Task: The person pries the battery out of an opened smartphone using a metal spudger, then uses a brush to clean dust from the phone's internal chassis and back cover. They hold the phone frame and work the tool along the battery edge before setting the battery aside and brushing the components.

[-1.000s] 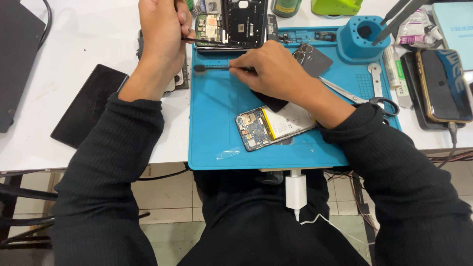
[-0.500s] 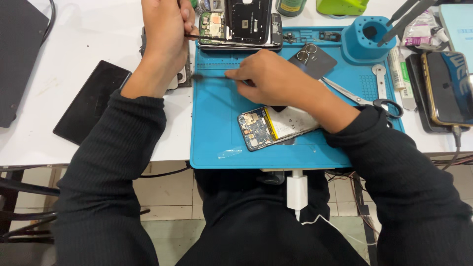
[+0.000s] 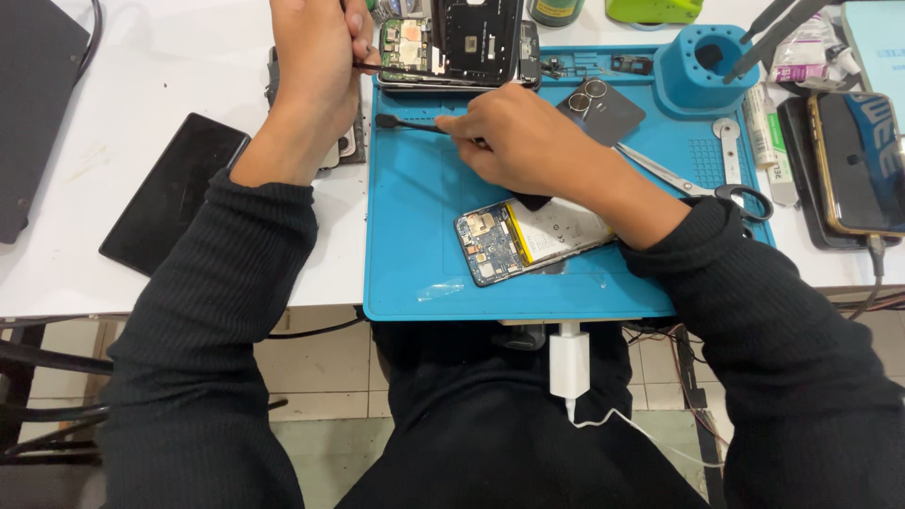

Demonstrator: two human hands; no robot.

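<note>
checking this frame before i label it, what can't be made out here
Head view only:
- Left hand: fingertips cut off by the top edge; its grip on the thin tool is unclear.
- Right hand: hides the brush handle.
- Opened phone: top cropped.
- Circuit board: parts too small.

a single head-worn view looks steeply down from close above the bench [image 3: 189, 104], facing away from the wearer's body, framing both arms, lap and floor below.

Opened phone [image 3: 471, 42] cut by top edge (perhaps half hidden)
</note>
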